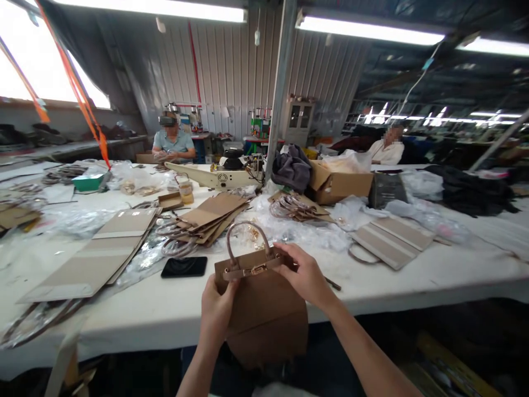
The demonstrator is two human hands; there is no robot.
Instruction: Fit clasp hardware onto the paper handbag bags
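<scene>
A brown handbag panel hangs over the table's front edge, its upper part resting on the white tabletop. From its top rises a rounded handle, and a strap with gold-coloured hardware runs across it. My left hand grips the panel's left edge, thumb near the strap's left end. At the strap's right end, by the foot of the handle, my right hand has its fingers closed on the strap. The fingers behind the panel are hidden.
A black phone lies left of the panel. Flat bag pieces and a stack of brown panels are farther left and back. A cardboard box stands behind, near a metal post. Two people sit across the table.
</scene>
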